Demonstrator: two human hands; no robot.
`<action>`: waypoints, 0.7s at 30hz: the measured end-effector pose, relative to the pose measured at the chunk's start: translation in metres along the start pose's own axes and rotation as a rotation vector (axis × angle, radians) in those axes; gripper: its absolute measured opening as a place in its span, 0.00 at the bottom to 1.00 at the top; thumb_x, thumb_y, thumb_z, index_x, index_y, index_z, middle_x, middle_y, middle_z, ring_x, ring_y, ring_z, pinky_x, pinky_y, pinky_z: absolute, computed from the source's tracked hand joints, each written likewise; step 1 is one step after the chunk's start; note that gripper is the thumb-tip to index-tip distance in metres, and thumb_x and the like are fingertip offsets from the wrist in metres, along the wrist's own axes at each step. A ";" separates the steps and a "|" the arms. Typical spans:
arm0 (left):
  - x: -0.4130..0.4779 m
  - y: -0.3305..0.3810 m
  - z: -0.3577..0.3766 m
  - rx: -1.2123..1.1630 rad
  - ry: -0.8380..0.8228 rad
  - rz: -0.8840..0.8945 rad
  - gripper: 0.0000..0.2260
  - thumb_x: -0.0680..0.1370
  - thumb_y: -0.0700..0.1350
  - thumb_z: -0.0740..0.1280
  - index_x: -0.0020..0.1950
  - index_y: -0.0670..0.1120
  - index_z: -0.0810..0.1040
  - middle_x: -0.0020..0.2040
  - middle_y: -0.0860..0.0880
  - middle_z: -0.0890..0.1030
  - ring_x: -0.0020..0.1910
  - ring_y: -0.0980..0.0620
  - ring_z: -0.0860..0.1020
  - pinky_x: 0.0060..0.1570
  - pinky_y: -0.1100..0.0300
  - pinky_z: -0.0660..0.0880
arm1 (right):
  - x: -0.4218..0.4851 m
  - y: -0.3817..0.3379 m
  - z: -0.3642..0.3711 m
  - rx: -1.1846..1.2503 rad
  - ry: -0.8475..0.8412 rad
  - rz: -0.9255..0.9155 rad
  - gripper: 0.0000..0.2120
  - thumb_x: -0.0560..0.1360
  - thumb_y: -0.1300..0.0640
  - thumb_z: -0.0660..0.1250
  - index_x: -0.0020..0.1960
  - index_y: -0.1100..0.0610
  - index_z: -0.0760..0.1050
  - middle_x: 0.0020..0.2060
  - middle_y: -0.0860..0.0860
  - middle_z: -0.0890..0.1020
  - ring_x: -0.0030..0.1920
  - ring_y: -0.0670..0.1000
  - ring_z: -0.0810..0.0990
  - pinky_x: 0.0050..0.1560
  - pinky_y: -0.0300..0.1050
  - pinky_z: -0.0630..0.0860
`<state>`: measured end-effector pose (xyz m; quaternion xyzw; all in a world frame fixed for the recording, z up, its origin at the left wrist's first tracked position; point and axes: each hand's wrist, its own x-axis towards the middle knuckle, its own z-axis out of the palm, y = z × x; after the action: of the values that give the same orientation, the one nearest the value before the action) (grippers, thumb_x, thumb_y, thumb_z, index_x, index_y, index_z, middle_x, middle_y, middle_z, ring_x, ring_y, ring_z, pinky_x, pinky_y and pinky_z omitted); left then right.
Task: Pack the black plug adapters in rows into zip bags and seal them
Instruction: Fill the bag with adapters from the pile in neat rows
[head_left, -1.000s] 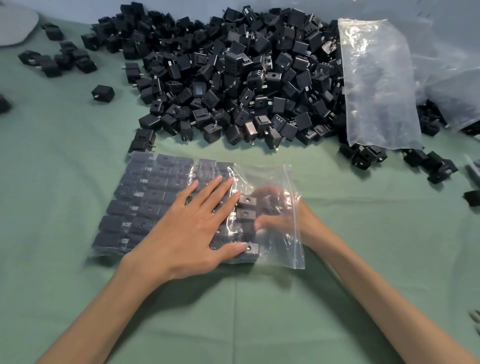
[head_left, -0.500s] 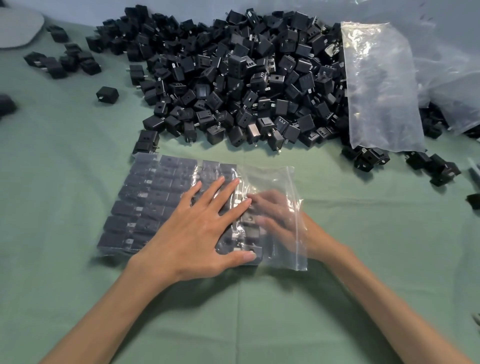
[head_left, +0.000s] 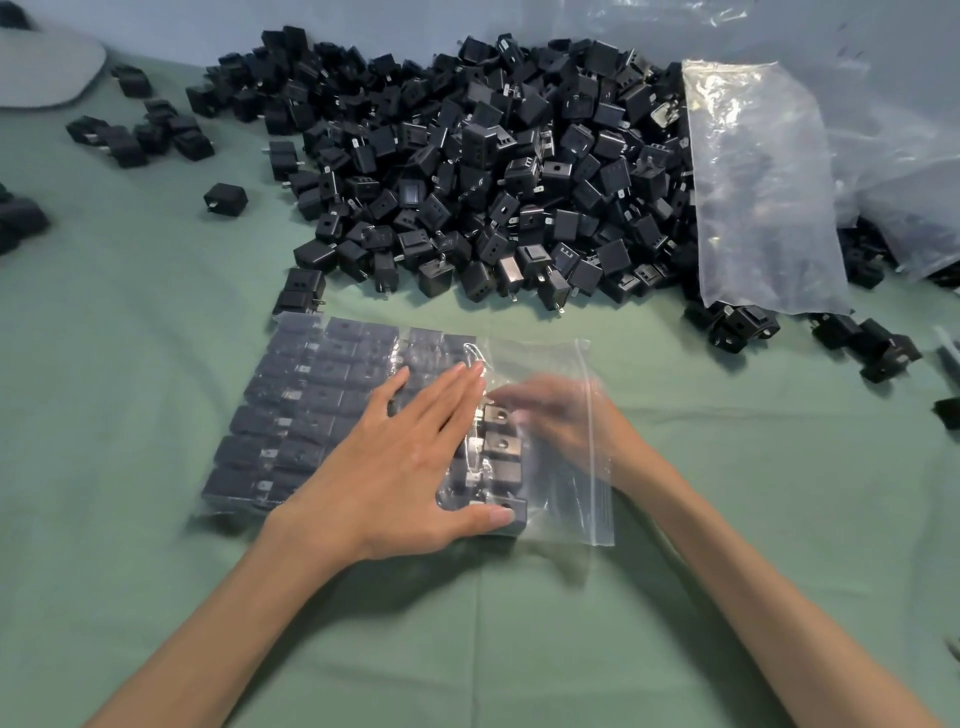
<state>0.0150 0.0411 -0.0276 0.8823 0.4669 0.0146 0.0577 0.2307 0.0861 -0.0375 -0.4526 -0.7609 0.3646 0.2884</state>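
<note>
A clear zip bag (head_left: 561, 499) lies flat on the green cloth, filled with rows of black plug adapters (head_left: 306, 410). My left hand (head_left: 410, 467) presses flat on top of the bag with straight fingers, thumb at the near edge. My right hand (head_left: 561, 421) is inside the bag through its open right end, seen blurred through the plastic, its fingers by the last column of adapters. A big heap of loose black adapters (head_left: 493, 171) lies behind the bag.
An empty clear bag (head_left: 758, 187) leans on the heap at the right, more plastic behind it. Loose adapters (head_left: 140, 137) are scattered at the far left and right (head_left: 872, 338). A grey object (head_left: 41, 70) sits at the top left corner.
My right hand has shifted inside the bag, its fingers moving up along the last column of adapters. My left hand stays pressed on the bag.
</note>
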 end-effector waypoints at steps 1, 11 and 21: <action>0.001 0.000 -0.001 0.006 -0.007 0.003 0.47 0.70 0.78 0.37 0.77 0.48 0.31 0.77 0.53 0.31 0.73 0.60 0.29 0.75 0.46 0.38 | -0.002 0.000 0.001 0.066 0.026 0.049 0.11 0.74 0.60 0.67 0.51 0.47 0.81 0.44 0.39 0.83 0.48 0.40 0.82 0.49 0.31 0.75; 0.005 0.023 0.004 0.006 0.047 0.060 0.37 0.76 0.69 0.36 0.78 0.48 0.35 0.78 0.53 0.34 0.74 0.59 0.30 0.75 0.49 0.35 | -0.019 -0.008 -0.016 0.364 -0.171 0.092 0.14 0.78 0.63 0.64 0.62 0.54 0.76 0.57 0.48 0.81 0.60 0.49 0.79 0.59 0.41 0.75; 0.003 0.024 0.008 -0.006 0.045 0.070 0.36 0.77 0.68 0.35 0.78 0.48 0.37 0.78 0.53 0.35 0.74 0.59 0.30 0.75 0.49 0.36 | 0.091 0.000 -0.090 -0.477 0.260 0.350 0.11 0.72 0.51 0.71 0.53 0.51 0.77 0.44 0.49 0.83 0.45 0.50 0.80 0.47 0.46 0.76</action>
<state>0.0368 0.0293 -0.0328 0.8973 0.4371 0.0378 0.0491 0.2609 0.1945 0.0239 -0.6743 -0.6923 0.1592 0.2018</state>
